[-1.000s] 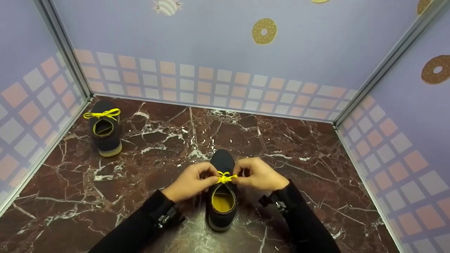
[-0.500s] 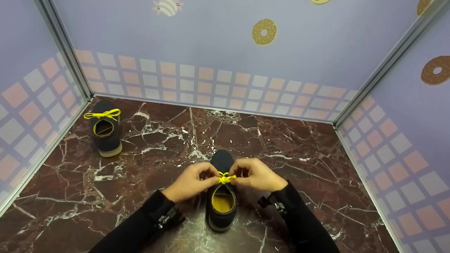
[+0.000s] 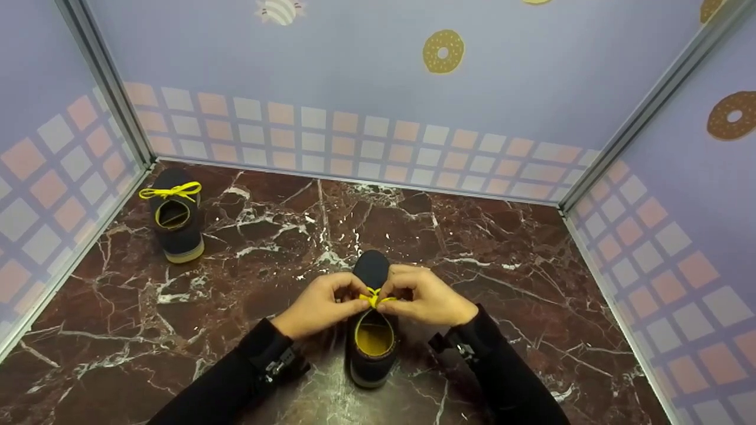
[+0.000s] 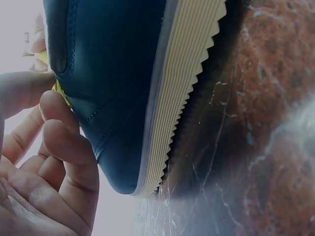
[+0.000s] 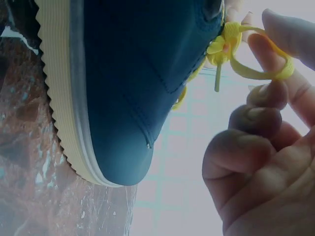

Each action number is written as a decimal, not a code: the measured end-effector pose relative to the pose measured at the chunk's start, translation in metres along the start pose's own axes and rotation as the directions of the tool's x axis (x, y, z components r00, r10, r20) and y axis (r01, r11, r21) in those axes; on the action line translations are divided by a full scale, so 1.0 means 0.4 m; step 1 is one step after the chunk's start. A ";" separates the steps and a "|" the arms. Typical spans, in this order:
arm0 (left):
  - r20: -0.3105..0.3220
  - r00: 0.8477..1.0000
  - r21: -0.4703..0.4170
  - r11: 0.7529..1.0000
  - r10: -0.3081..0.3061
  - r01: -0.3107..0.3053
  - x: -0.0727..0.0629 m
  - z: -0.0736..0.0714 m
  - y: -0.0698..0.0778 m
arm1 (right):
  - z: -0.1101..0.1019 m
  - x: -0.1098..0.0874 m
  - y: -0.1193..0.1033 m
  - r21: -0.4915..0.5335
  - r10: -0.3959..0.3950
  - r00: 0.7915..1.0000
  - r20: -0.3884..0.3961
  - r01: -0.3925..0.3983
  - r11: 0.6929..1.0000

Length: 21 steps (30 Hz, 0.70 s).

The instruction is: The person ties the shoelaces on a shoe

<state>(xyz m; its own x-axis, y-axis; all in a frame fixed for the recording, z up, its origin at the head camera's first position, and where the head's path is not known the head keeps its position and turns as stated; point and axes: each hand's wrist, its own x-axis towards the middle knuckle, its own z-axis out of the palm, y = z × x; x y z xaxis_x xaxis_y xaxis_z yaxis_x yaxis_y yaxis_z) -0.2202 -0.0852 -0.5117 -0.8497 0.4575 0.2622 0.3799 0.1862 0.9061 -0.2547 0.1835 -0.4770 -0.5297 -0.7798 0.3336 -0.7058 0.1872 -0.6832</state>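
Note:
A dark shoe (image 3: 372, 369) with a yellow lining stands on the marbled surface, its toe pointing away from me. My left hand (image 3: 322, 307) pinches the left side of its yellow shoelace (image 3: 373, 301) between thumb and forefinger. From the right, my right hand (image 3: 430, 298) holds the bow with thumb and forefinger, close to the knot. The right wrist view shows a lace loop (image 5: 251, 74) at those fingers, with a short lace end hanging beside the knot. In the left wrist view, the shoe's side (image 4: 115, 88) hides most of the lace.
Another dark shoe (image 3: 180, 239), its yellow lace (image 3: 171, 192) tied in a bow, stands at the far left near the corner. Lilac panels (image 3: 366, 71) with donut and tile prints enclose the marbled surface (image 3: 283, 236) at the back and both sides.
My right hand has shifted slightly left, its fingertips now closer to the knot and covering more of the bow. The left hand and both shoes have barely moved.

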 end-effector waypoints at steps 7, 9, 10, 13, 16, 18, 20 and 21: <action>0.005 1.000 -0.009 1.000 0.002 -0.002 0.001 -0.001 0.001 | -0.006 -0.003 0.005 -0.020 0.002 1.000 0.018 -0.001 1.000; 0.010 1.000 -0.014 1.000 0.006 -0.006 0.001 -0.003 0.002 | -0.009 -0.003 0.007 -0.036 0.008 1.000 0.027 -0.007 0.999; 0.012 1.000 -0.013 1.000 0.008 -0.008 0.001 -0.003 0.002 | -0.011 -0.003 0.008 -0.044 0.013 0.999 0.032 -0.011 0.999; 0.019 1.000 -0.008 1.000 0.010 -0.010 0.001 -0.006 0.002 | -0.016 -0.003 0.009 -0.060 0.033 0.998 0.051 -0.029 0.998; 0.025 1.000 0.002 1.000 0.005 -0.005 0.002 -0.009 0.000 | -0.017 -0.003 0.010 -0.063 0.053 0.996 0.065 -0.049 0.997; 0.027 1.000 0.007 1.000 0.003 -0.003 0.003 -0.010 -0.001 | -0.018 -0.004 0.010 -0.060 0.065 0.995 0.071 -0.061 0.996; 0.026 1.000 0.009 1.000 0.002 -0.002 0.003 -0.010 -0.002 | -0.019 -0.005 0.010 -0.058 0.077 0.994 0.075 -0.073 0.996; 0.026 1.000 0.007 1.000 0.002 -0.002 0.003 -0.009 -0.002 | -0.019 -0.006 0.010 -0.052 0.082 0.994 0.077 -0.078 0.996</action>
<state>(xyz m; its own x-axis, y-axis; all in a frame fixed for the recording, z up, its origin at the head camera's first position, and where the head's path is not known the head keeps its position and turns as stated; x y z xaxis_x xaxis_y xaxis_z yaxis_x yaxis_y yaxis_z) -0.2228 -0.0881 -0.5109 -0.8393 0.4799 0.2554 0.3844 0.1917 0.9031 -0.2600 0.1908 -0.4755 -0.5480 -0.8057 0.2249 -0.6857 0.2787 -0.6724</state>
